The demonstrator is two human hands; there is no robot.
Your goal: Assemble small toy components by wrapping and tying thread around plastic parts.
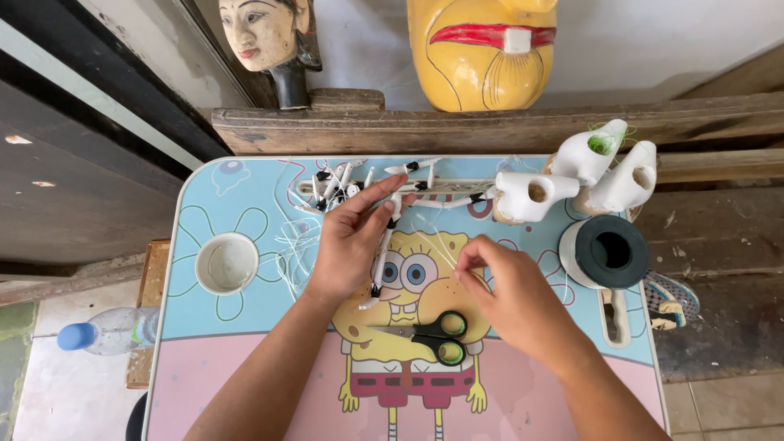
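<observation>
Scissors point(429, 335) under wrists | left hand point(351, 237) pins white stick point(382, 249) | right hand point(510, 290) pinched, contents unclear | spool point(608, 253) right

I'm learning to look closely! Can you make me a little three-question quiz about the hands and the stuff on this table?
1. True or false: the scissors lie on the table, and neither hand is holding them.
2. What does the left hand touch? A) the white cup B) a thin white stick with black bands C) the plastic bottle
3. Fill in: the black roll sits beside the ____ hand.

Key: 1 true. 2 B. 3 right; its fingertips are pinched together, though whether they grip one of the fine threads is too small to tell.
</observation>
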